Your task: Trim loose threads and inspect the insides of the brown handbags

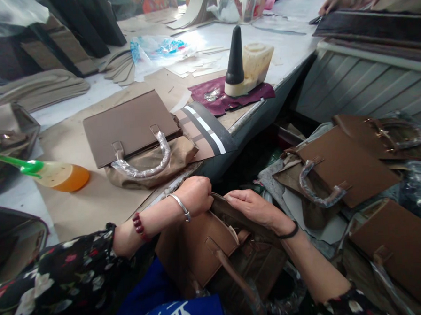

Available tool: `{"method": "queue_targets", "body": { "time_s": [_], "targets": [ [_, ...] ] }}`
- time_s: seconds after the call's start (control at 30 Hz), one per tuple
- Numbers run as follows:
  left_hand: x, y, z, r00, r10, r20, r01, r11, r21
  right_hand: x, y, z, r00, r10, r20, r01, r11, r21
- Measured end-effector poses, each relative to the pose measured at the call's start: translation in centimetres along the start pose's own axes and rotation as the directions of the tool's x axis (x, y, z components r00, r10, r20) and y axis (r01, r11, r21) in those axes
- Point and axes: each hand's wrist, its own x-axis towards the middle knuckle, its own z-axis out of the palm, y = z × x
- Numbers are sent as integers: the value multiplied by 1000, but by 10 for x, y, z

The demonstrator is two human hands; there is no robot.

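Observation:
A brown leather handbag (197, 252) rests on my lap below the table edge, its strap hanging toward me. My left hand (195, 194) is closed in a fist on the bag's upper edge. My right hand (257, 209) lies over the same top edge from the right, its fingers curled on the leather. A silver bangle and a red bead bracelet are on my left wrist, and a dark band on my right.
On the table lie a taupe handbag (131, 128) with a plastic-wrapped handle, an orange glue bottle (58, 176) with a green nozzle, a striped panel (209, 131) and a black-tipped cone bottle (234, 57). More brown bags (345, 167) are piled at the right. Another person's hand (331, 4) works at the far right.

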Motion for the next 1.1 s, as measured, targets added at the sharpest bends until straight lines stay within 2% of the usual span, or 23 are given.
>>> {"method": "queue_targets", "body": {
  "time_s": [0.17, 0.3, 0.43, 0.63, 0.8, 1.0, 1.1],
  "targets": [
    [-1, 0, -1, 1000, 3, 0, -3, 1000, -17, 27, 0, 4, 1000, -9, -19, 8, 999, -44],
    [-1, -1, -1, 1000, 3, -8, -3, 1000, -16, 35, 4, 11, 996, 64, -63, -60, 996, 70],
    [-2, -4, 1, 1000, 19, -6, -20, 1000, -15, 32, 4, 13, 982, 147, -116, -129, 979, 156],
    [-2, -2, 0, 1000, 26, -15, -26, 999, -23, 26, -1, 11, 994, 36, -99, -16, 981, 195],
    [-1, -4, 2, 999, 20, -25, -21, 999, -35, 39, 0, 14, 977, 53, -206, -46, 998, 42],
    [-3, -5, 2, 999, 31, -40, -33, 998, -60, 36, 0, 14, 967, 116, -226, -96, 991, 98],
    [-2, -3, 2, 999, 25, -35, -27, 999, -38, 29, -6, 13, 974, 51, -219, -25, 992, 121]
  ]
}}
